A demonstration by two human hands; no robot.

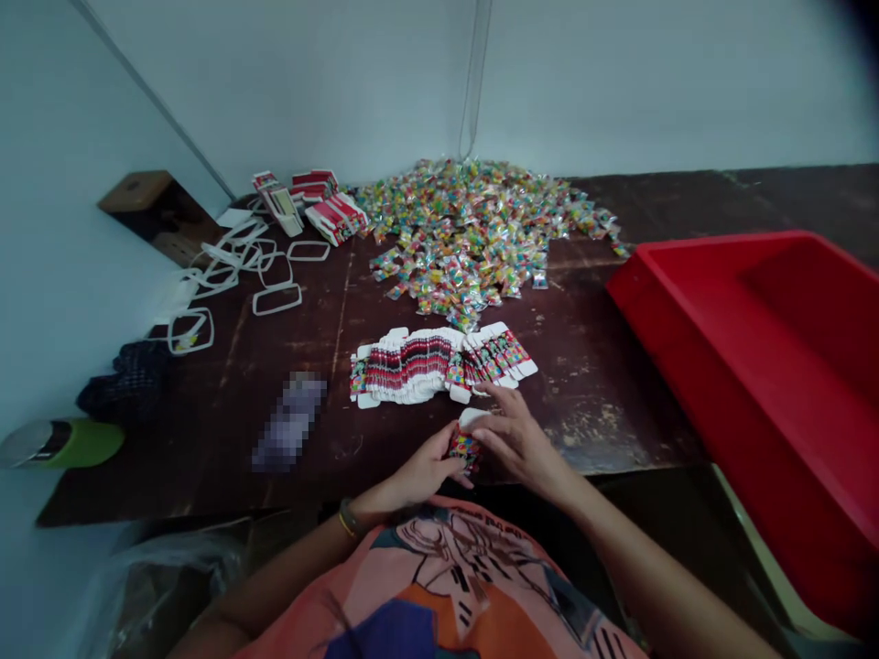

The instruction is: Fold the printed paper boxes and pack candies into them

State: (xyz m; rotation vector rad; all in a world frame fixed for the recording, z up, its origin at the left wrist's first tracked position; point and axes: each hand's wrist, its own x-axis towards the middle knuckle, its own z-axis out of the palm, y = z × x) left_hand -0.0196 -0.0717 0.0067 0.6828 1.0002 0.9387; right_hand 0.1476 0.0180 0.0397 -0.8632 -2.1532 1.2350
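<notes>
My left hand (427,471) and my right hand (516,437) meet at the near edge of the dark wooden table (604,384). Both are closed on one small printed card box (467,437), white flap up. Just beyond my fingers lies a fanned row of flat printed card boxes (439,364). Farther back spreads a big heap of small colourful sachets (473,224).
A red plastic tub (762,366) fills the right side. At the back left lie stacks of red-and-white cards (322,206), white plastic loops (275,293) and a wooden block (155,206). A green bottle (65,444) and dark cloth (127,380) sit at the left edge.
</notes>
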